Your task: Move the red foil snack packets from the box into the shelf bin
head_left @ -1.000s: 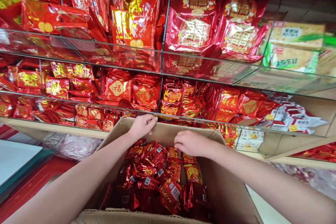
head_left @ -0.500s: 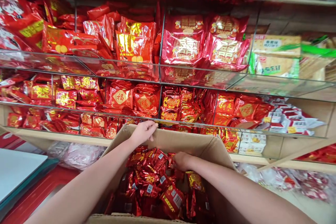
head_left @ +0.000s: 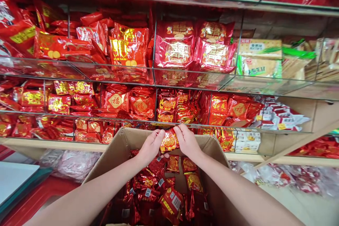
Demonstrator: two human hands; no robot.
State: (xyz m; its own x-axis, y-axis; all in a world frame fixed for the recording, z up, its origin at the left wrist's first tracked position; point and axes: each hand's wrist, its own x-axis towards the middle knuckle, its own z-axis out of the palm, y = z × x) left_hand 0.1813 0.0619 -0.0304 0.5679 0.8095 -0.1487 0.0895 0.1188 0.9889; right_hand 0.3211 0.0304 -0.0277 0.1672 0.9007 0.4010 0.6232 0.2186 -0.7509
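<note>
Between my two hands, over the far part of an open cardboard box [head_left: 106, 162], is a small red-and-gold snack packet [head_left: 170, 142]. My left hand [head_left: 151, 145] grips its left end with thumb and fingers. On its right end, my right hand [head_left: 187, 141] closes from above. Below, the box holds many loose red packets [head_left: 148, 192], some showing white barcode labels. Part of the box's bottom shows among the packets at the right.
Glass-fronted shelves [head_left: 119, 120] stand right behind the box, filled with red and gold packets. Pale biscuit packs [head_left: 261, 58] sit at the right. Plastic-wrapped goods [head_left: 76, 164] lie beneath the lowest shelf. A white flat surface [head_left: 17, 180] is at the left.
My right hand has risen out of the box with a packet. My left hand has left the box's far rim and now holds that packet too. The view has shifted slightly right.
</note>
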